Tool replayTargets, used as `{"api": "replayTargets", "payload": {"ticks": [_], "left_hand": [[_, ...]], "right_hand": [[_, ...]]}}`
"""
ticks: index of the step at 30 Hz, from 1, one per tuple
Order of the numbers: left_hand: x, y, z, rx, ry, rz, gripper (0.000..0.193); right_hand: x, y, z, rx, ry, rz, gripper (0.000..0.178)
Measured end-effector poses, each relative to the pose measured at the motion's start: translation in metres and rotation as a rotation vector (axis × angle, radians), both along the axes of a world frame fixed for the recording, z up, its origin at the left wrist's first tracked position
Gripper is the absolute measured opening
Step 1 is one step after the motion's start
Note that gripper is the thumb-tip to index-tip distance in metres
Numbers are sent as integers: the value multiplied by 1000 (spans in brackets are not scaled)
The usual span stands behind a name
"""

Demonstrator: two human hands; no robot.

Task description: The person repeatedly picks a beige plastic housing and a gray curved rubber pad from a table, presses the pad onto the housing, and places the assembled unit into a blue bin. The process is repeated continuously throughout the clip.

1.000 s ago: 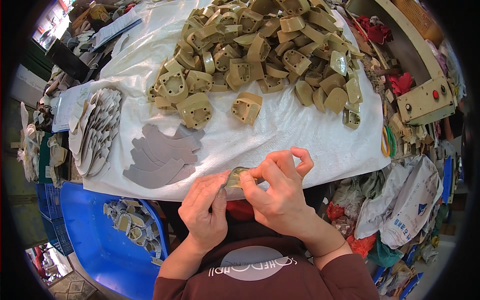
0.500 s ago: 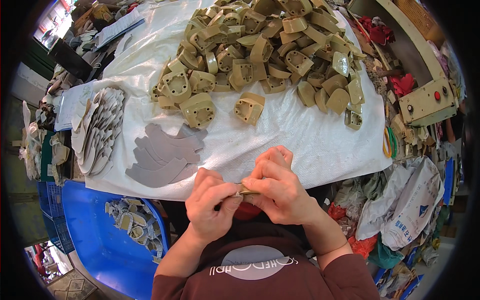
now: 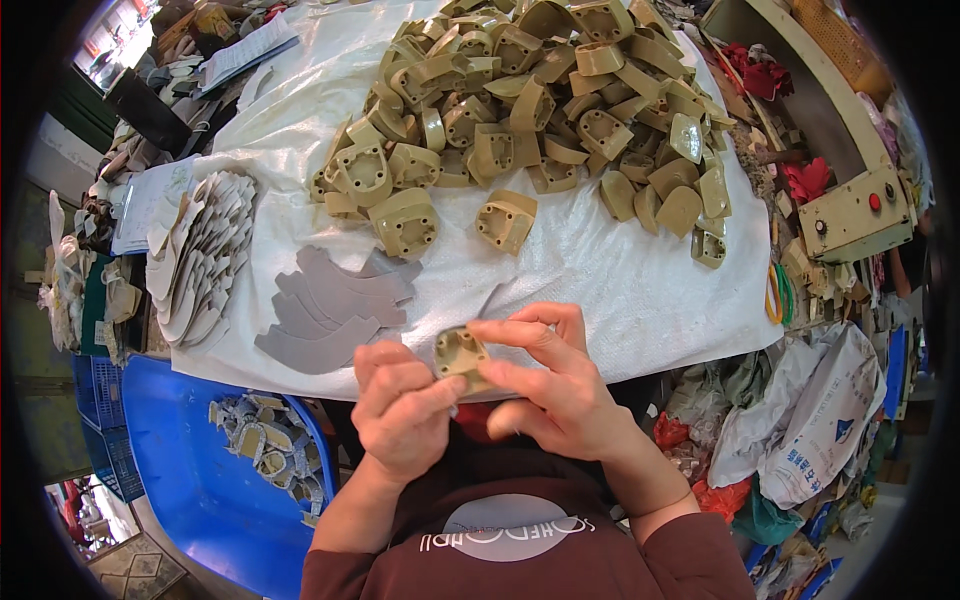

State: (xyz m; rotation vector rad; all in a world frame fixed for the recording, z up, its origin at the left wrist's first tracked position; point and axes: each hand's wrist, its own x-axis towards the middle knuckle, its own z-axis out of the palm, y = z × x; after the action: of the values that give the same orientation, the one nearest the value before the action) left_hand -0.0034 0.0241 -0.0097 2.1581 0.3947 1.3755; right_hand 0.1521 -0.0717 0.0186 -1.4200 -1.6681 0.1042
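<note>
Over the table's near edge, my left hand [image 3: 405, 410] pinches a khaki shoe heel [image 3: 458, 352], its hollow side with small holes facing up. My right hand [image 3: 555, 385] has its index and middle fingertips against the heel's right side, while its blurred thumb sits lower, apart from it. A thin grey strip [image 3: 490, 300] sticks up from the heel beside the right index finger; how far it runs round the heel is hidden. Flat curved grey pieces [image 3: 330, 305] lie overlapping left of my hands. Beyond them, a single heel [image 3: 506, 222] rests before a large heel pile [image 3: 480, 110].
A white sheet [image 3: 640, 300] covers the table. A stack of pale curved pieces [image 3: 200, 260] stands at left. Below it, a blue tub [image 3: 180, 480] holds patterned heel-shaped pieces [image 3: 270, 440]. At right are a control box [image 3: 855, 215] with a red button and plastic bags [image 3: 830, 410].
The heel has been raised and turned, so its hollow side now shows. My right fingers have spread from their pinch, and a grey strip now shows above the heel.
</note>
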Motion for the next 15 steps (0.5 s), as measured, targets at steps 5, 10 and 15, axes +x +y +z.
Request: {"api": "replayTargets", "payload": {"ticks": [5, 10, 15], "left_hand": [[-10, 5, 6, -130, -50, 22, 29], [5, -13, 20, -243, -197, -157, 29], [-4, -13, 7, -63, 35, -224, 30]], "right_hand": [[-5, -20, -9, -326, 669, -18, 36], [-23, -16, -30, -270, 1426, 52, 34], [-18, -22, -18, -239, 1464, 141, 28]]}}
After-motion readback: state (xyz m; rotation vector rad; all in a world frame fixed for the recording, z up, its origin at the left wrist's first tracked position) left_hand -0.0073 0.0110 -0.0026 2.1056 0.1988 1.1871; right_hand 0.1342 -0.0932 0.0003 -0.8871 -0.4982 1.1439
